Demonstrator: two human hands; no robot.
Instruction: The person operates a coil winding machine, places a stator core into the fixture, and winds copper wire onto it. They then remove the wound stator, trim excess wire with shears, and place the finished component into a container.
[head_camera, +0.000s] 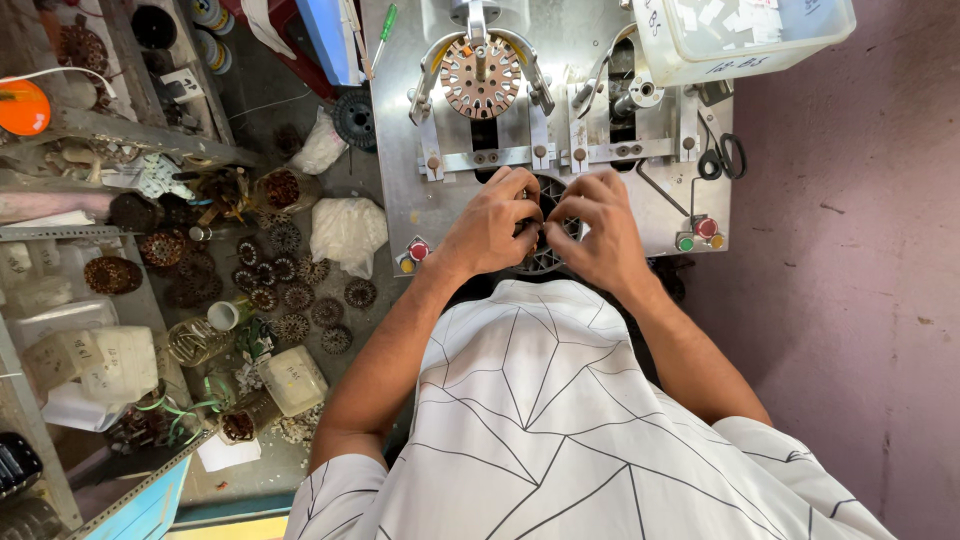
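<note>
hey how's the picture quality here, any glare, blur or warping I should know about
Head view: even daylight, sharp on both the left hand and right hand; mild glare on the metal machine plate; wide-lens bending at the edges; the black slotted ring sits partly shadowed under the hands.

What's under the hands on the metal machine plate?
A dark slotted round core sits at the plate's front edge. The left hand and right hand cover most of it. Only its middle and lower rim show; what the fingers pinch is hidden.
</note>
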